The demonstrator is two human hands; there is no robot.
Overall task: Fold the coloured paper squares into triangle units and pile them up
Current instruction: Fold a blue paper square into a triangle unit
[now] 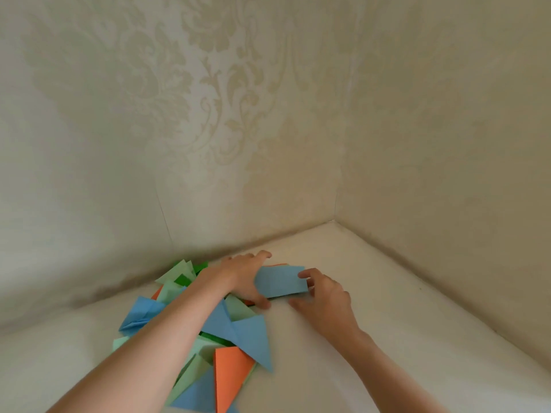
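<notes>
Two hands: both on one blue paper [280, 281], low in the frame just right of centre.
Left hand [244, 277]: grips the paper's left end, thumb below, fingers spread behind it.
Right hand [323, 295]: pinches the paper's right end, forefinger on top, thumb under the lower edge.
Blue paper: folded to a rectangle, lifted slightly off the white surface [387, 323]; an orange sheet [278, 265] peeks out behind its top edge.
Pile [226, 347]: folded blue, orange and green triangles heaped lower left of centre, partly under the left forearm.
Backdrop: patterned cream wallpaper [208, 114] fills the upper frame.
</notes>
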